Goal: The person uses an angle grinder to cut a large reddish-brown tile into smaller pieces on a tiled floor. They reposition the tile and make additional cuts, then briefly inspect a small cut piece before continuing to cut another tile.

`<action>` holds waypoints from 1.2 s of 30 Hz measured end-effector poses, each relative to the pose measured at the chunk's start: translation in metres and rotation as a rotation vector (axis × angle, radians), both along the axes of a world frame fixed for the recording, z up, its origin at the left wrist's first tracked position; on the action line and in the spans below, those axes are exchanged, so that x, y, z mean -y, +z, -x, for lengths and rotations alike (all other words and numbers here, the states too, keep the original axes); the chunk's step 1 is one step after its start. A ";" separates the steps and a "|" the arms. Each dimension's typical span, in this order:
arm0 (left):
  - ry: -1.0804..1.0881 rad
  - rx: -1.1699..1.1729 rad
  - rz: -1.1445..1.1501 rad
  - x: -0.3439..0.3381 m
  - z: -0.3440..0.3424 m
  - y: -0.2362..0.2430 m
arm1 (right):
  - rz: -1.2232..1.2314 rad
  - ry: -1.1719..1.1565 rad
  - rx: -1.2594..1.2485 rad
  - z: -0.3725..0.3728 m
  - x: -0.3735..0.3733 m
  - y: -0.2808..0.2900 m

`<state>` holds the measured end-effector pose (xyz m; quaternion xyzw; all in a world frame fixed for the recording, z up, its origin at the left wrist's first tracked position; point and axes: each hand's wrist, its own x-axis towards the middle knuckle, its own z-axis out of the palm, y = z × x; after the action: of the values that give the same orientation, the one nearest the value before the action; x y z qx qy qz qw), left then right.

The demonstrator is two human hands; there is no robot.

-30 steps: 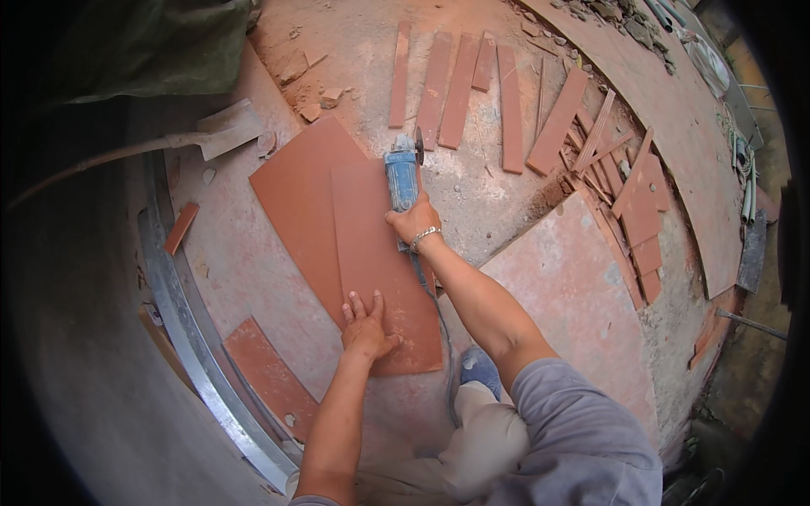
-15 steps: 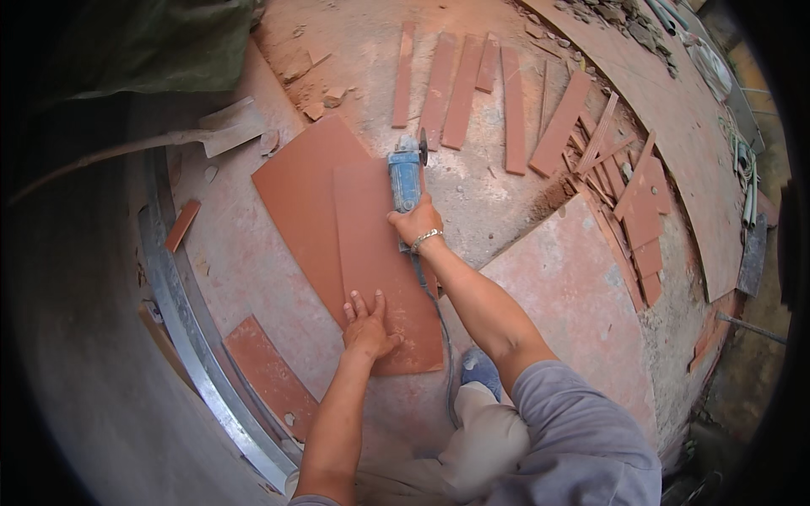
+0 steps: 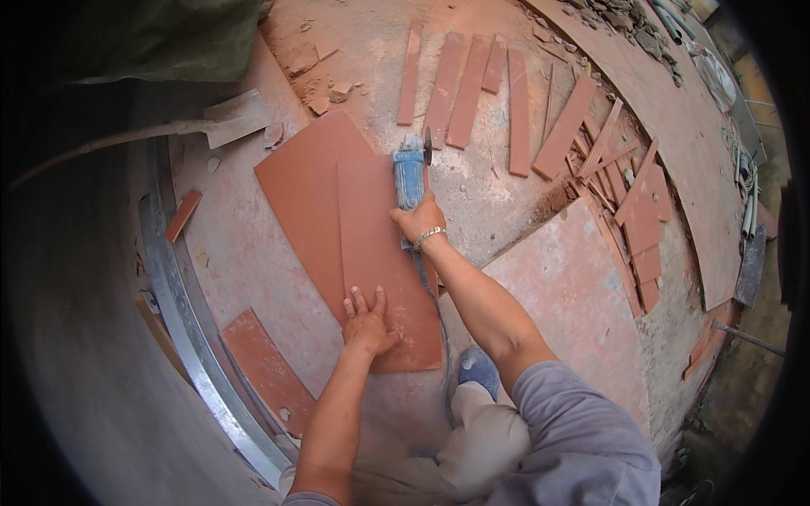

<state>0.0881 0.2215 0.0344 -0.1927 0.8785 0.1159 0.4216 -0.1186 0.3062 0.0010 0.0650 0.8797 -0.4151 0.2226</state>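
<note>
My right hand [image 3: 419, 223] is wrapped round the body of a blue angle grinder [image 3: 408, 179]. The grinder's dark disc [image 3: 428, 146] stands upright at the far right edge of a red-brown tile [image 3: 364, 221]. My left hand [image 3: 368, 325] presses flat on the near part of this tile, fingers spread. A second red-brown tile [image 3: 297, 169] lies partly under it, turned at an angle. From the grinder a dark cord [image 3: 440, 325] runs back towards my blue shoe [image 3: 478, 371]. Whether the disc is spinning cannot be made out.
Several cut tile strips [image 3: 469, 93] lie on the dusty ground ahead, with a heap of tile pieces [image 3: 645, 219] to the right. A shovel [image 3: 236, 118] and a curved-looking metal bar [image 3: 198, 354] are on the left. Another tile piece [image 3: 266, 371] lies beside the bar.
The view has shifted slightly. My right hand and the grinder stay along the tile's right edge, and my left hand remains flat on the tile.
</note>
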 end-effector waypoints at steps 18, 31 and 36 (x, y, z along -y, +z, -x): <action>0.037 -0.076 0.007 -0.002 -0.009 -0.007 | 0.206 -0.017 -0.084 -0.026 -0.032 -0.006; -0.028 -1.131 -0.691 -0.064 0.019 0.057 | 1.191 -0.204 0.464 -0.065 -0.139 0.077; 0.314 -1.022 -0.968 -0.096 0.025 0.046 | 1.212 -0.290 0.350 -0.086 -0.156 0.079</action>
<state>0.0629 0.3173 0.0809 -0.0301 0.7780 0.6270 -0.0258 -0.0323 0.4619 0.0804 0.1127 0.4223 -0.8473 0.3017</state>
